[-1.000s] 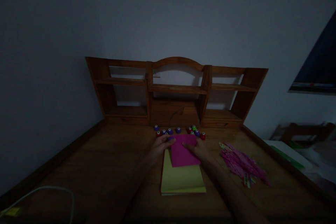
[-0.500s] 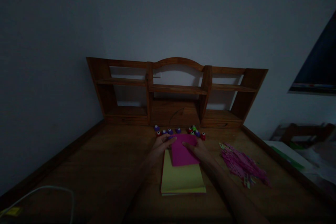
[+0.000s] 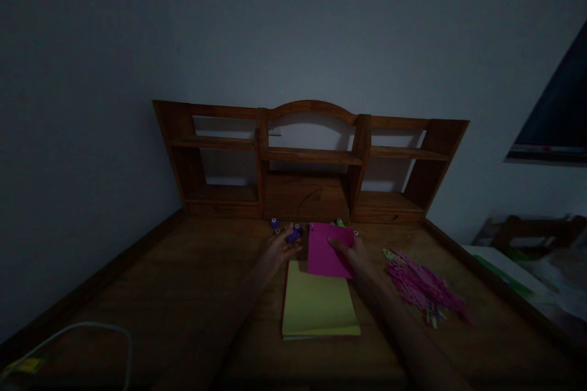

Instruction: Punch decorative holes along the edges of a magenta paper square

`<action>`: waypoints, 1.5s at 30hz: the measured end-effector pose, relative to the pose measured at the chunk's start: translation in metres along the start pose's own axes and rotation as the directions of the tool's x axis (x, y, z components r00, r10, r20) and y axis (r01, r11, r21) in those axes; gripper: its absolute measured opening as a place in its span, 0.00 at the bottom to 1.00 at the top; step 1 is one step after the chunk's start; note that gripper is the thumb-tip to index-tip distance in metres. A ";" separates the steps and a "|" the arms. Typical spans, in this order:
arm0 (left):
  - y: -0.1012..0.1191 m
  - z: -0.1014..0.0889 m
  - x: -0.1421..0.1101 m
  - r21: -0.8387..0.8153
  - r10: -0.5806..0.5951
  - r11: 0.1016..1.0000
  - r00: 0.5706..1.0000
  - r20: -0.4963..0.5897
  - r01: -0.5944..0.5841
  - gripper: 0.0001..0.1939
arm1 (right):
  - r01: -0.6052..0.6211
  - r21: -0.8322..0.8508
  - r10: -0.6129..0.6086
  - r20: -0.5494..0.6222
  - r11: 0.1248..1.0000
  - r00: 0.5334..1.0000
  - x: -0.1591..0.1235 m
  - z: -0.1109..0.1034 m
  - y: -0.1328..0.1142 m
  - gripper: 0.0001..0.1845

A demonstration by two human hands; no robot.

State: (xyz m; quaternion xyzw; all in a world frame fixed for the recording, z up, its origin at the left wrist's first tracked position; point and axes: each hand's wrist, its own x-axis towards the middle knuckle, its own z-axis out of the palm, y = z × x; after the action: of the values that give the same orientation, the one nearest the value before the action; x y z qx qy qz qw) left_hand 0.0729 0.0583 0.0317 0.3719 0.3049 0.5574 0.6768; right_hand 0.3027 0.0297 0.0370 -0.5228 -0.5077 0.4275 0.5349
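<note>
My right hand (image 3: 353, 253) pinches a sheet of bright pink paper (image 3: 328, 259), thumb on its face, and holds it above the far end of a pad of yellow paper (image 3: 318, 308). A small dark mark shows at the sheet's upper left corner. In my left hand (image 3: 277, 252), just left of the sheet and apart from it, is a small purple craft punch (image 3: 292, 236), gripped between thumb and fingers. Behind the hands stand more small punches, among them a purple one (image 3: 274, 223) and a green one (image 3: 339, 222); the pink sheet hides several others.
A heap of pink and pale green paper strips (image 3: 424, 287) lies to the right on the wooden desk (image 3: 183, 293). A wooden shelf unit (image 3: 312, 156) stands along the back. At the front left are a white cable (image 3: 92, 324) and a yellow item (image 3: 25, 366).
My left hand has let go of the pink sheet and drawn left with the purple punch. My right hand has lifted the sheet slightly up and to the right.
</note>
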 end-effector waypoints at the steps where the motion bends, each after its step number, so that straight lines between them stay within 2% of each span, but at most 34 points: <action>1: 0.001 0.001 -0.001 -0.011 -0.033 0.999 0.999 -0.007 0.033 0.17 | -0.010 0.014 0.009 0.011 1.000 1.000 0.000 0.000 -0.001 0.26; 8: 0.003 0.003 -0.003 0.052 -0.228 0.973 0.973 0.029 0.226 0.26 | 0.000 0.051 -0.002 0.045 0.999 0.999 -0.001 -0.003 -0.004 0.25; 13: 0.000 -0.002 0.000 0.118 -0.268 0.959 0.957 0.107 0.256 0.29 | -0.026 0.087 0.024 0.026 0.996 0.999 -0.004 -0.002 -0.010 0.24; 17: -0.007 -0.006 0.002 0.107 -0.229 0.970 0.966 0.121 0.216 0.27 | -0.039 0.102 0.040 -0.007 0.994 0.999 -0.006 -0.002 -0.015 0.20; 20: -0.010 -0.006 0.002 0.120 -0.218 0.971 0.971 0.102 0.205 0.27 | -0.049 0.129 0.051 -0.015 0.990 0.999 -0.008 -0.001 -0.016 0.21; 29: -0.002 0.003 -0.003 0.097 -0.169 0.982 0.985 0.041 0.165 0.24 | -0.042 0.094 0.044 -0.020 0.995 0.999 -0.009 -0.002 -0.022 0.20; 33: -0.006 0.007 -0.004 0.251 0.006 0.968 1.000 0.012 -0.008 0.22 | -0.014 0.105 0.021 -0.064 0.994 0.998 -0.010 -0.004 -0.027 0.19; 36: -0.010 0.008 -0.002 0.355 0.159 0.924 0.987 -0.021 -0.141 0.22 | -0.003 0.103 0.013 -0.097 0.995 0.995 -0.009 -0.007 -0.027 0.19; 38: -0.010 0.007 -0.001 0.407 0.212 0.894 0.977 -0.010 -0.189 0.21 | -0.013 0.126 0.029 -0.121 0.992 0.992 -0.005 -0.009 -0.023 0.22; 41: -0.009 0.004 0.000 0.461 0.187 0.874 0.982 -0.028 -0.153 0.23 | -0.020 0.198 0.045 -0.121 0.980 0.992 0.001 -0.012 -0.017 0.26; 45: -0.009 -0.001 0.004 0.444 0.075 0.896 0.991 -0.111 -0.018 0.29 | 0.008 0.197 0.005 -0.062 0.980 0.998 0.001 -0.016 -0.018 0.23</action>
State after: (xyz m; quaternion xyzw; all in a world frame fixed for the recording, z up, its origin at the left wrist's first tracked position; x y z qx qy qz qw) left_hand 0.0775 0.0611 0.0235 0.4875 0.4562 0.5118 0.5406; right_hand 0.3171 0.0274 0.0559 -0.4801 -0.4465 0.4587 0.5998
